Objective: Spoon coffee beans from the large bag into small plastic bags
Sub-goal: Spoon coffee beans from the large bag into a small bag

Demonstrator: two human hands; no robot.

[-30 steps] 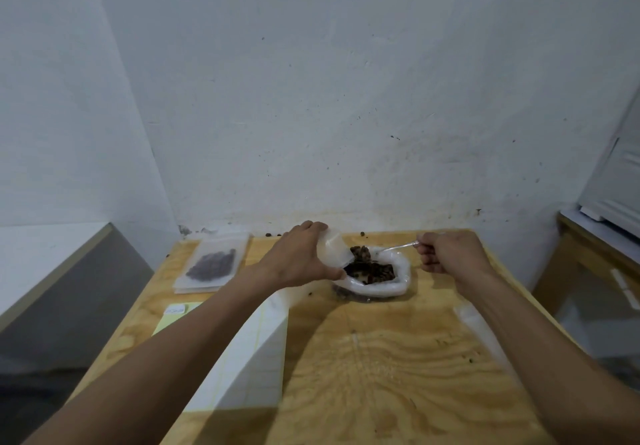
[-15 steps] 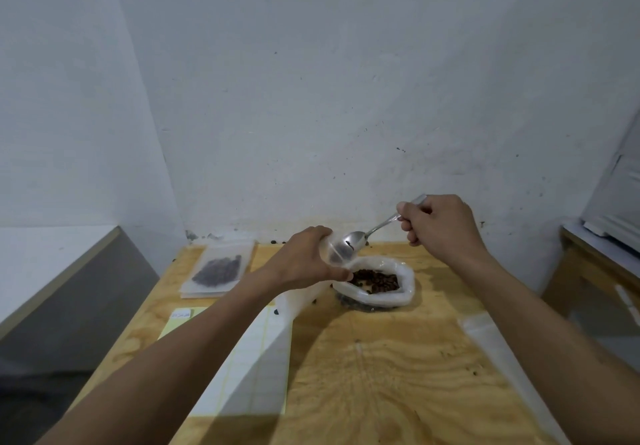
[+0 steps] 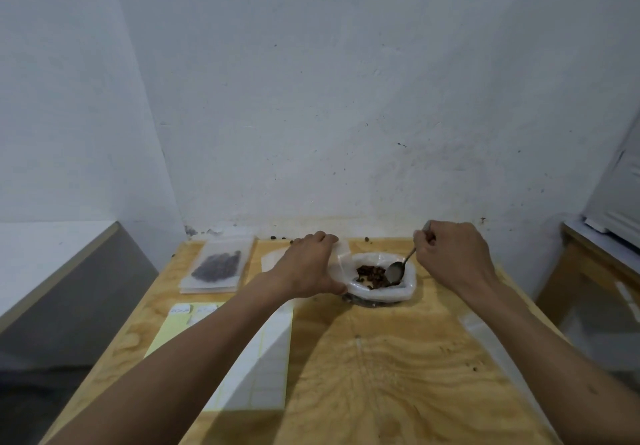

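The fingers of the right hand [image 3: 452, 257] are curled into a fist around the handle of a metal spoon [image 3: 398, 269], knuckles up and wrist bent downward, so that the handle slants down and leftward and the bowl dips into the large bag [image 3: 381, 280], resting against the coffee beans [image 3: 371, 274] at the bag's right side. The right forearm stretches back toward the lower right corner of the view. The left hand [image 3: 310, 266] lies palm down just left of the large bag, its fingers and thumb pinched on a small plastic bag [image 3: 341, 259] whose clear edge touches the large bag's rolled white rim; the left forearm runs diagonally from the lower left. The large bag sits open on the plywood desk [image 3: 381, 375], near its far edge by the wall. Well to the left of the large bag lies a filled flat bag [image 3: 218, 266] showing dark contents. Nearer the person than the large bag, under the left forearm, lie a yellow sheet [image 3: 176, 326] and a white gridded sheet [image 3: 263, 368]. A few loose beans [image 3: 277, 237] lie along the desk's far edge.
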